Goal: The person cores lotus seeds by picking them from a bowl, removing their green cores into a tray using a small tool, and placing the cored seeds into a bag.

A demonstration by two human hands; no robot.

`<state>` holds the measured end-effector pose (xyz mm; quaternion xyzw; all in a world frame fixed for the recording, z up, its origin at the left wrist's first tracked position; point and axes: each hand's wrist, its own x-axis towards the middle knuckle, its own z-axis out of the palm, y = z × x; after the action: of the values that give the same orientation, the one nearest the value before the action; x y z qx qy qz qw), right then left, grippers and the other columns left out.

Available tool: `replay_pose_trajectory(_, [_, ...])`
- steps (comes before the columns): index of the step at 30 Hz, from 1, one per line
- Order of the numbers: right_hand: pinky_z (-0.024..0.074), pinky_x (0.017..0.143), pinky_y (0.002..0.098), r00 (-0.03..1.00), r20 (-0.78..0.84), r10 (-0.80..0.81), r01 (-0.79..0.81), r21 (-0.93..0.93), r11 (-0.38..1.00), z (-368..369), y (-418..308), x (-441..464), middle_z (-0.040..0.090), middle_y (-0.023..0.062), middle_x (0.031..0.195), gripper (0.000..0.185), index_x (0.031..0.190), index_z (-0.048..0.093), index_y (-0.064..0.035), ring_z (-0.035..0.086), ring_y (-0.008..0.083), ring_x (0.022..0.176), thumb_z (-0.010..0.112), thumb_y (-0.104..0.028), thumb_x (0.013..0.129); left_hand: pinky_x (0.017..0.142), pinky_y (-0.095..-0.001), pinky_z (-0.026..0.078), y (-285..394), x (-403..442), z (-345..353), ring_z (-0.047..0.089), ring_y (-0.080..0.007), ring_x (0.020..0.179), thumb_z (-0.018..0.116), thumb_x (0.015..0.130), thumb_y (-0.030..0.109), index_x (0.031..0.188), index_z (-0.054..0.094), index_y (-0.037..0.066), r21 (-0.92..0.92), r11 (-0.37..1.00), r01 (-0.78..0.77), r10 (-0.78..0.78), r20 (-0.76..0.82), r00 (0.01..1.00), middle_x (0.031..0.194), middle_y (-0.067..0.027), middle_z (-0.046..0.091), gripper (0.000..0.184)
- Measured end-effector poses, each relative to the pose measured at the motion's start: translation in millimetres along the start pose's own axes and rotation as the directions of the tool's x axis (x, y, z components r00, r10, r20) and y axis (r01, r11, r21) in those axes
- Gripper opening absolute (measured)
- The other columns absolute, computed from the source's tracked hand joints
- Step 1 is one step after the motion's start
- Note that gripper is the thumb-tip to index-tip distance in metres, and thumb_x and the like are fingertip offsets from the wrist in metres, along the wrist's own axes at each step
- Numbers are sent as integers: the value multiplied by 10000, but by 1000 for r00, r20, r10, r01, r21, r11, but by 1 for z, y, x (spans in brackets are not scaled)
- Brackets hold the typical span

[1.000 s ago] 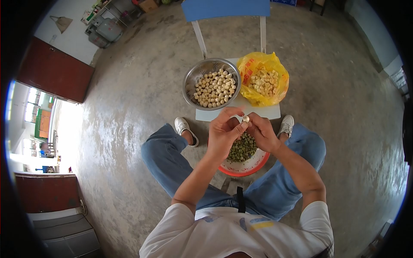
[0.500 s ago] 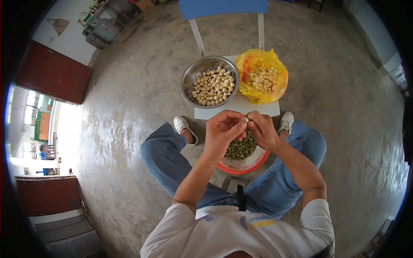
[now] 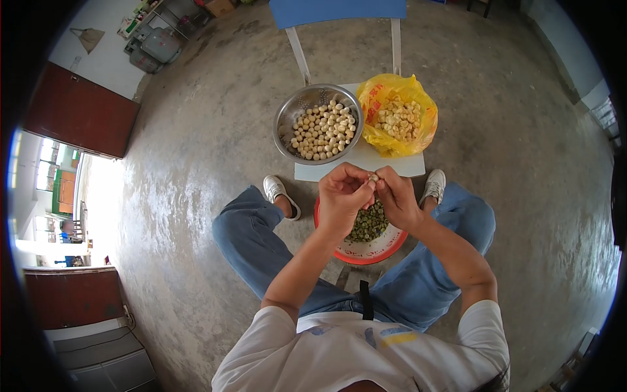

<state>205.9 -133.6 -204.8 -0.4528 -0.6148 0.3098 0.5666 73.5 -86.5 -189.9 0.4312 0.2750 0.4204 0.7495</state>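
Observation:
My left hand (image 3: 343, 196) and my right hand (image 3: 399, 197) meet in front of me, fingertips closed around one small, round, pale ball (image 3: 373, 178). It looks like those in the metal colander; its exact kind I cannot make out. Below the hands is a red-rimmed white basin (image 3: 385, 250) with small green pieces (image 3: 369, 223) in it, partly hidden by my hands. Farther forward, the colander (image 3: 285, 121) holds many round cream-coloured balls (image 3: 323, 130). Beside it on the right, an open yellow plastic bag (image 3: 424, 134) contains pale yellowish pieces (image 3: 398, 119).
Colander and bag stand on the white seat (image 3: 320, 171) of a chair with a blue backrest (image 3: 336, 12). My legs are on either side of the basin, above the concrete floor (image 3: 189, 157). Gas cylinders (image 3: 160, 44) stand at the far left, near a dark red door (image 3: 81, 111).
Both hands have shifted slightly forward, still pinching the small ball together. More of the basin's left rim shows. The colander and bag stay in place.

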Motion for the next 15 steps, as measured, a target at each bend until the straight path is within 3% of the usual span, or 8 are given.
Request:
replay_pose_trajectory(5, [454,554,280,998,-45,31,-30,36,999,4,6,-1,582,87,655,142,877,472,-20,602,179,602,414,-117,964,455,-211,429,-5,2,7,546,-102,543,578,806,-55,837,536,15,-71,997,-13,9,-59,998,777,-95,620,86])
replay_pose_trajectory(8, [442,530,267,992,-27,121,-116,146,982,3,10,0,566,55,646,185,865,464,-29,578,138,581,402,-162,977,451,-216,430,0,4,9,554,-108,544,591,805,-43,843,540,16,73,997,-24,29,-71,997,753,-91,616,87])
replay_pose_trajectory(15, [371,421,200,907,101,408,-415,370,831,-4,6,2,466,-16,605,271,841,428,-67,428,50,469,345,-275,994,464,-221,440,-3,10,1,569,-119,560,609,805,-16,861,552,5,23,999,22,-22,-8,1000,725,-85,612,82])
